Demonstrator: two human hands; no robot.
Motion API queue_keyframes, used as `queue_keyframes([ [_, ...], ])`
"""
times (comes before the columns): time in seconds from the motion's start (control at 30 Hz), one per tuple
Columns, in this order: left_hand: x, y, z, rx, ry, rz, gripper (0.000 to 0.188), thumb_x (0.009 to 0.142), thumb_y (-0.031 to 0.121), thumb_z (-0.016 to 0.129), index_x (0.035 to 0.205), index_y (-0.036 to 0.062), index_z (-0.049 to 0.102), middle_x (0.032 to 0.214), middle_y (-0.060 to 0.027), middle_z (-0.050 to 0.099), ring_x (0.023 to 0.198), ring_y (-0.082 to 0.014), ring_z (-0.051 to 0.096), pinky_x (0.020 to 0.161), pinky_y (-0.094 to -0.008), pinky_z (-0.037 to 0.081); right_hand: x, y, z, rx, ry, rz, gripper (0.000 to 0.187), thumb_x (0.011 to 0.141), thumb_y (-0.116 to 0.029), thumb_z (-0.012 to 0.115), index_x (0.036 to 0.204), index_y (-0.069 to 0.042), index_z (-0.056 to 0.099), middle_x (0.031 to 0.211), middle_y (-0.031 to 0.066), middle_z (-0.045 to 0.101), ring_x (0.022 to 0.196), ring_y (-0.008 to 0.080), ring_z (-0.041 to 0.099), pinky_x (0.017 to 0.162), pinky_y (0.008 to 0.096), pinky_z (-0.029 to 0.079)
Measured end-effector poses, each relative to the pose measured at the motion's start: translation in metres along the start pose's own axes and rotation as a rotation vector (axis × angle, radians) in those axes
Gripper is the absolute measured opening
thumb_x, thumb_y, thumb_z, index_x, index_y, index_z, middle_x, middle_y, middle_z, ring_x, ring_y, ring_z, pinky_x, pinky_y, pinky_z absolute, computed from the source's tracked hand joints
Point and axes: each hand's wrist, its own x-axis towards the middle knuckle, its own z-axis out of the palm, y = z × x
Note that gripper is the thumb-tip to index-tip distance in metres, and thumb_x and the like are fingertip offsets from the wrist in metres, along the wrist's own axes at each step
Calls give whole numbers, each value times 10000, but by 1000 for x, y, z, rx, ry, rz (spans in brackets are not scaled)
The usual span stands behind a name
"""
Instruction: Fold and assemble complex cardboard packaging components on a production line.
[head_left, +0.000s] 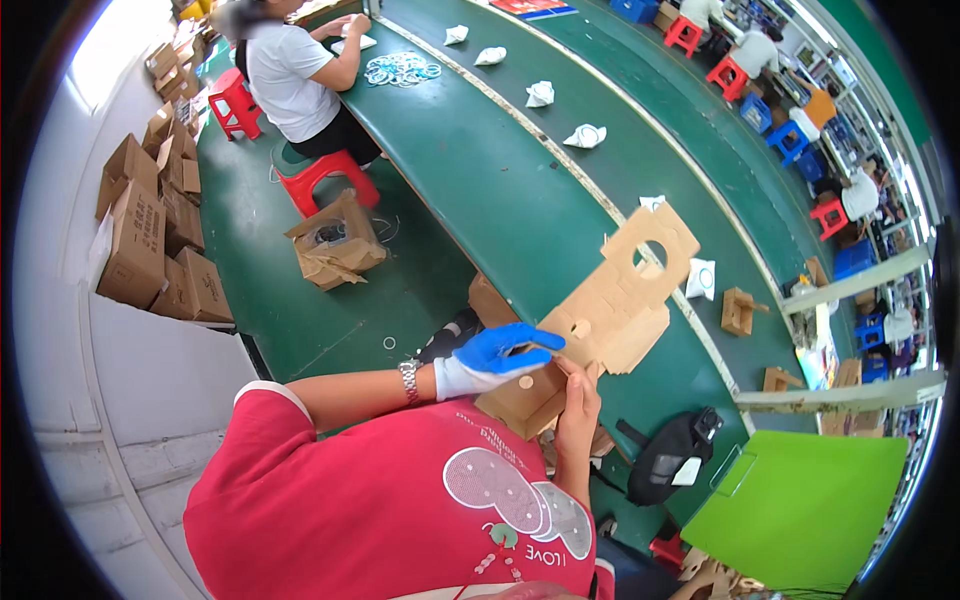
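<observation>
A flat, die-cut brown cardboard box blank (625, 300) with a round hole and slots leans over the edge of the green bench in front of me. My left hand (497, 358), in a white glove with blue coating, lies across its near part with fingers stretched out and slightly apart. Bare, my right hand (578, 400) pinches the blank's near edge between thumb and fingers. Below my left hand, another brown cardboard section (527, 402) shows; whether it belongs to the same blank I cannot tell.
White packets, one a white pouch (585, 136), lie along the belt. A black bag (672, 458) rests on the bench, a green board (800, 505) beside it. A co-worker (290, 75) sits far left near coiled cables (402, 69); an open carton (338, 242) stands on the floor.
</observation>
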Motion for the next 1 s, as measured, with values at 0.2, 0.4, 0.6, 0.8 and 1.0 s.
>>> queue_keyframes([
  [0.2,22,-6,2,85,40,128,218,1023,157,507,1112,12,643,1070,-79,669,1004,-176,620,919,-312,486,16,-2,11,131,170,50,265,1005,-209,539,997,7,692,984,80,686,1096,179,531,1103,370,290],
  [0.4,15,12,13,218,100,49,270,1040,196,456,1117,-2,622,1018,-97,637,982,-188,602,900,-306,463,23,-7,19,460,479,114,306,953,-189,659,1137,-25,478,1181,111,539,1053,148,509,954,279,388],
  [0.6,11,-25,24,-117,381,76,491,913,16,657,1370,46,479,1305,-89,558,1039,-121,579,901,-280,487,8,-1,24,474,470,339,449,977,-229,635,1271,-29,360,1014,84,592,991,129,540,879,256,409],
  [0.8,5,-26,15,35,160,-47,556,909,75,685,1402,27,433,1309,-95,563,1140,-165,570,905,-291,497,-14,39,12,273,294,227,299,1047,-274,497,1161,-7,571,1024,55,656,952,129,589,850,275,449],
  [1.0,2,-54,-35,153,-166,-88,431,1041,233,442,1421,33,451,1321,-112,595,1204,-240,566,1030,-315,441,-26,42,-10,567,20,262,708,1054,-525,246,1360,58,507,1322,125,583,1261,252,520,1022,388,444],
])
